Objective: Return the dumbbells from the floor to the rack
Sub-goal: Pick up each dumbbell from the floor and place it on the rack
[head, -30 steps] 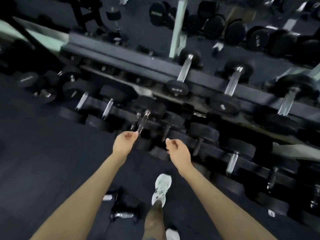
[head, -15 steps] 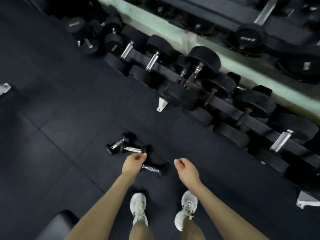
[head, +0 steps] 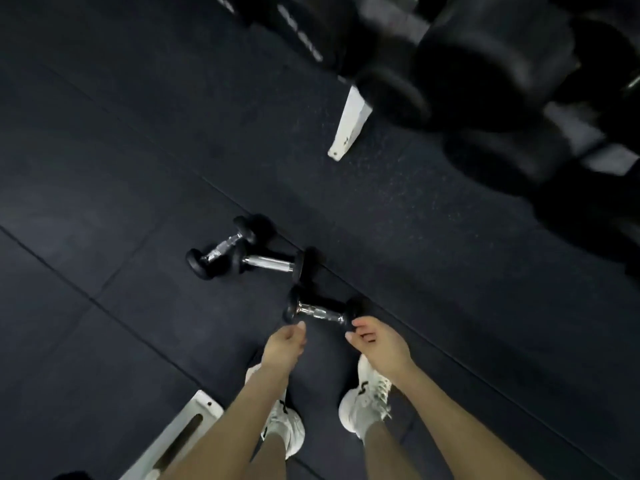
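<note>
a: what fills the frame?
b: the floor (head: 138,161), dark rubber tiles with seams running across it, takes up most of the view. the rack (head: 349,124) sits along the top right, blurred, with a white foot standing on the floor and big black dumbbells (head: 491,60) stacked on it.

a: and closer in?
b: two bare forearms reach in from the bottom edge, above a pair of white shoes (head: 367,400). a white slotted metal piece (head: 180,434) lies at the lower left, beside the left shoe.

a: where are the ones to be put away?
b: three small dumbbells lie on the floor near the middle of the frame. the far dumbbell (head: 221,247) lies at an angle, the middle dumbbell (head: 268,263) touches it, and the near dumbbell (head: 320,311) lies just below those two, right in front of the hands.

a: the hands?
b: the left hand (head: 282,348) and right hand (head: 379,341) are apart, both empty with fingers loosely curled. the left sits just below one end of the near dumbbell, the right at the other end. whether either touches it, i cannot tell.
</note>
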